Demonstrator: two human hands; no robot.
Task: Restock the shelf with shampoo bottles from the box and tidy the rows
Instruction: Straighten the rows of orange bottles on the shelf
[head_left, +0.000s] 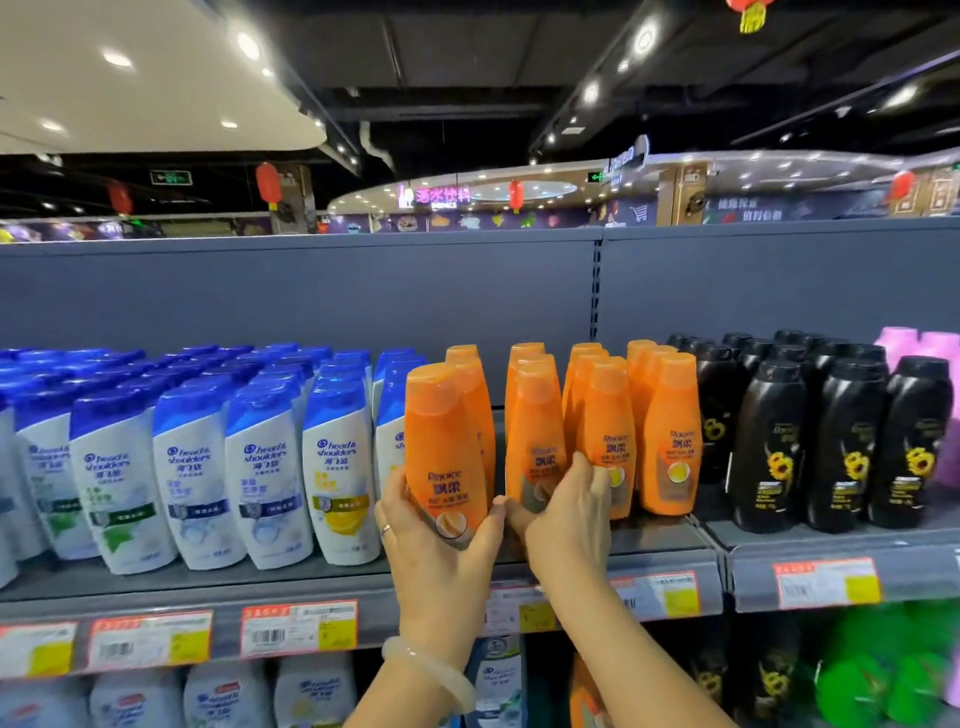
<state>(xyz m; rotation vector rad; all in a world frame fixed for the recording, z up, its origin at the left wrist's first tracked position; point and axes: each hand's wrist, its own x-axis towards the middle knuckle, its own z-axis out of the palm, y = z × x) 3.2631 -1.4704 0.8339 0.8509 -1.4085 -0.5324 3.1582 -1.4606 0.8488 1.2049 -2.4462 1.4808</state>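
Orange Rejoice shampoo bottles stand in four short rows on the grey top shelf (670, 540). My left hand (441, 551) grips the lower part of the front orange bottle (441, 441) of the leftmost row, which leans a little to the left. My right hand (566, 514) is wrapped around the base of the front bottle of the second orange row (535, 426). The two remaining orange rows (670, 431) stand upright to the right, untouched. No box is in view.
White and blue Head & Shoulders bottles (197, 467) fill the shelf to the left, black sunflower bottles (831, 441) to the right, pink ones (930, 343) at the far right. Price tags (298, 629) line the shelf edge. A lower shelf holds more bottles (311, 691).
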